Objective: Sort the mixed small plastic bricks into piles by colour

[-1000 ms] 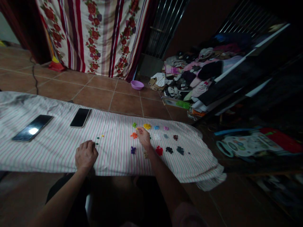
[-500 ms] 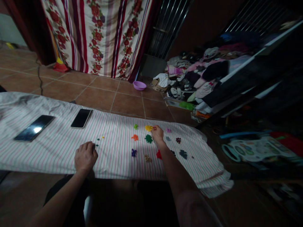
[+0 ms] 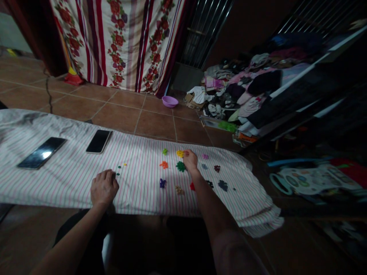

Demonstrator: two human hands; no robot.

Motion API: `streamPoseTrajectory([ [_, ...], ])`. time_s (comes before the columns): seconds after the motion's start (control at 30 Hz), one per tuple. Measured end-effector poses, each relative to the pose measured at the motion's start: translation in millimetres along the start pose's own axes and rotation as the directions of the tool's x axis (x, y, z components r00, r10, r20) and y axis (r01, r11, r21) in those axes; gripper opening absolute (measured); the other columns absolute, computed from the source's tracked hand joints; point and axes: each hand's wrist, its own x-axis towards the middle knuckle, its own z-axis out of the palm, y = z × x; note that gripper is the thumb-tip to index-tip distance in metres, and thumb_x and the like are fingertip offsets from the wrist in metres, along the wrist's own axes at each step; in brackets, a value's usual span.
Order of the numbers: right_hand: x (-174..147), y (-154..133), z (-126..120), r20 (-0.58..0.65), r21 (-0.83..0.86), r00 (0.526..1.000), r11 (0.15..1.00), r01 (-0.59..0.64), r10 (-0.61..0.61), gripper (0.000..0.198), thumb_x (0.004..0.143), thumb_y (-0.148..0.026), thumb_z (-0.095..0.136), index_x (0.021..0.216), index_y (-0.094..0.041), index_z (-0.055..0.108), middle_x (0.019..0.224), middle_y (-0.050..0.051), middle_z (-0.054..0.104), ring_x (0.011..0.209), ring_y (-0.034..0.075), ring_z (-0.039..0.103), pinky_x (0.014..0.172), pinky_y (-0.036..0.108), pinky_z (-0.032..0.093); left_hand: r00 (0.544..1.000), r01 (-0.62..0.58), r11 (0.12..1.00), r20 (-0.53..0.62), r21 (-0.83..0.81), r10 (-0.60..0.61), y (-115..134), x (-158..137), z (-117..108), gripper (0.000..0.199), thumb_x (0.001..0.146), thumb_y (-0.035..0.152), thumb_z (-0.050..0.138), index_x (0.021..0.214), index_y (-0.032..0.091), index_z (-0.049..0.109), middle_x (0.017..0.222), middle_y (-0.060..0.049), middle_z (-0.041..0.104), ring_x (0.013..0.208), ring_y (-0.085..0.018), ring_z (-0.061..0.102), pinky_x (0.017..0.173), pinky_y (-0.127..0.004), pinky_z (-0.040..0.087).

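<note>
My right hand (image 3: 190, 160) reaches to the edge of a small pile of yellow pieces (image 3: 180, 153), thumb and fingertips pinched together; what is between them is too small to make out. Just below lies a dark green pile (image 3: 181, 166). A red pile (image 3: 192, 186) is partly hidden by my right forearm. My left hand (image 3: 104, 187) rests palm down on the striped cloth (image 3: 137, 191), fingers loosely bent and holding nothing visible. Close to its fingertips are two tiny green pieces (image 3: 119, 167) and a tiny yellow piece (image 3: 125, 164).
Around the right hand sit orange (image 3: 163, 164), light green (image 3: 164, 151), purple (image 3: 162, 183), beige (image 3: 179, 190) and grey (image 3: 223, 185) piles. Two phones (image 3: 99, 141) lie on the left. Beyond the cloth, a purple basin (image 3: 170, 101) and heaped clothes (image 3: 243, 88) are on the floor.
The view has shifted slightly. My right hand stays at the yellow pile with its fingertips a touch closer to it; my left hand rests in the same place.
</note>
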Motion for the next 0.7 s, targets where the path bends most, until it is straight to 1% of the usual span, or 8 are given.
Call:
streamPoseTrajectory([
  [0.17, -22, -2, -15, -0.030, 0.074, 1.000, 0.997, 0.009, -0.007, 0.026, 0.080, -0.019, 0.047, 0.094, -0.017, 0.069, 0.091, 0.008, 0.073, 0.083, 0.019, 0.067, 0.078, 0.028, 0.050, 1.000, 0.012, 1.000, 0.005, -0.013, -0.012, 0, -1, 0, 0.023, 0.083, 0.022, 0.043, 0.096, 0.017, 0.062, 0.103, -0.012, 0.067, 0.092, -0.026, 0.056, 0.076, -0.039, 0.036],
  [0.27, -46, -4, -21, -0.036, 0.175, 0.998, 0.983, 0.058, -0.052, 0.025, 0.081, -0.023, 0.047, 0.093, -0.017, 0.068, 0.091, 0.008, 0.073, 0.081, 0.018, 0.066, 0.078, 0.029, 0.051, 1.000, 0.015, 1.000, 0.016, -0.020, -0.015, -1, -2, 0, 0.023, 0.082, 0.022, 0.044, 0.096, 0.016, 0.062, 0.102, -0.012, 0.066, 0.093, -0.027, 0.055, 0.076, -0.038, 0.036],
  [0.33, -63, -5, -22, -0.018, 0.236, 0.995, 0.967, 0.095, -0.094, 0.025, 0.081, -0.026, 0.047, 0.092, -0.017, 0.068, 0.090, 0.008, 0.072, 0.080, 0.018, 0.066, 0.078, 0.029, 0.052, 0.999, 0.027, 0.999, 0.022, -0.030, -0.027, -1, -2, 0, 0.024, 0.082, 0.022, 0.044, 0.096, 0.016, 0.062, 0.100, -0.013, 0.066, 0.092, -0.027, 0.055, 0.075, -0.039, 0.036],
  [0.43, -88, -9, -19, 0.022, 0.283, 0.987, 0.948, 0.147, -0.159, 0.025, 0.081, -0.029, 0.046, 0.090, -0.018, 0.067, 0.086, 0.007, 0.071, 0.075, 0.017, 0.065, 0.075, 0.029, 0.053, 0.999, 0.035, 0.999, 0.025, -0.038, -0.034, -1, -2, 0, 0.025, 0.081, 0.021, 0.044, 0.097, 0.016, 0.062, 0.100, -0.013, 0.065, 0.091, -0.027, 0.054, 0.075, -0.040, 0.036],
  [0.57, -114, -23, -10, 0.049, 0.278, 0.970, 0.936, 0.217, -0.240, 0.025, 0.081, -0.027, 0.045, 0.089, -0.020, 0.068, 0.083, 0.005, 0.069, 0.071, 0.017, 0.063, 0.072, 0.029, 0.053, 0.999, 0.035, 0.998, 0.020, -0.044, -0.035, 0, -1, -2, 0.023, 0.081, 0.020, 0.045, 0.096, 0.017, 0.063, 0.100, -0.012, 0.066, 0.091, -0.027, 0.055, 0.075, -0.039, 0.035],
  [0.63, -125, -35, -4, 0.055, 0.273, 0.948, 0.918, 0.288, -0.314, 0.026, 0.082, -0.026, 0.044, 0.088, -0.021, 0.068, 0.083, 0.006, 0.068, 0.073, 0.017, 0.062, 0.073, 0.029, 0.053, 0.999, 0.044, 0.998, 0.031, -0.050, -0.042, 1, 0, -3, 0.021, 0.080, 0.019, 0.046, 0.094, 0.017, 0.062, 0.102, -0.012, 0.066, 0.092, -0.027, 0.055, 0.075, -0.039, 0.035],
  [0.7, -135, -49, 3, 0.078, 0.288, 0.913, 0.886, 0.365, -0.401, 0.027, 0.083, -0.024, 0.043, 0.088, -0.021, 0.069, 0.085, 0.006, 0.068, 0.076, 0.018, 0.062, 0.074, 0.030, 0.052, 0.998, 0.051, 0.997, 0.043, -0.050, -0.049, 1, 0, -4, 0.021, 0.080, 0.019, 0.046, 0.093, 0.017, 0.062, 0.102, -0.012, 0.066, 0.093, -0.027, 0.055, 0.075, -0.039, 0.036],
])
